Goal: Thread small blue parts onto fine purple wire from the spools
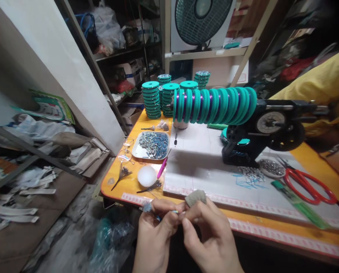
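Observation:
My left hand (155, 237) and my right hand (207, 237) meet just in front of the orange table's near edge (115, 191). Between the fingertips of both hands runs a thin light-blue piece (175, 211), pinched from either side. The right index finger wears a grey fabric cover (196, 197). A small blue-grey bit (147, 206) pokes out past the left fingers. Straight ahead on the white mat (198, 167) stands a black winding machine (260, 132) whose shaft carries a row of teal spools (215, 105) wound with purple thread.
Stacks of teal spools (151, 100) stand at the table's far side. A metal tray (152, 146) holds small metal parts; a white round lid (147, 176) and pink pen (162, 168) lie nearby. Red scissors (310, 184) lie right. A person in yellow (325, 85) sits at right.

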Demonstrator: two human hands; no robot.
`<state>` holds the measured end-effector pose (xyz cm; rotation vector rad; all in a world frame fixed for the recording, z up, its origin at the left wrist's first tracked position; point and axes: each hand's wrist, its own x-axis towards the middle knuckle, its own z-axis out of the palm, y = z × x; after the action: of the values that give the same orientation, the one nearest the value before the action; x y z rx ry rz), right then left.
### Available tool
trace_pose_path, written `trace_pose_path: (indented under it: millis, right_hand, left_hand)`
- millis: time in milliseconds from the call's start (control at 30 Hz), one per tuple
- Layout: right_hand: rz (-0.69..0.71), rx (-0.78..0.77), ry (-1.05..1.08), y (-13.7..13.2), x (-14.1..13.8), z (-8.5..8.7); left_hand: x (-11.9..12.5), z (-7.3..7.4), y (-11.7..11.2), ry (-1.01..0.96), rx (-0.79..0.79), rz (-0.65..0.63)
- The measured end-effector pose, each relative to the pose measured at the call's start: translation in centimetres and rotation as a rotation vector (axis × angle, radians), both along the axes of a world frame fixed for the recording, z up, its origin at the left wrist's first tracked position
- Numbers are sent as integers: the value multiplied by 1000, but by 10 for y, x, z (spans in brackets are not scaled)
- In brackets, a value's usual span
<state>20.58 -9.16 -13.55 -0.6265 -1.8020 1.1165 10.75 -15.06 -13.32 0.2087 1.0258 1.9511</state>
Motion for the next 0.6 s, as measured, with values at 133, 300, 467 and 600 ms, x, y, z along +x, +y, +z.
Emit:
trace_pose_path:
  millis: [133,300,467,600]
  right_hand:
    - [-7,10,1,0,-1,1]
    - [9,-1,21,1,-2,3]
    - [7,15,28,2,-4,5]
    - [-5,33,41,3,-5,5]
  left_hand:
    - [-2,-9,1,66,62,4]
    - [-4,-12,-1,123,95,-5]
    - [-3,-12,-1,174,119,25]
    - [-5,-15,0,224,108,39]
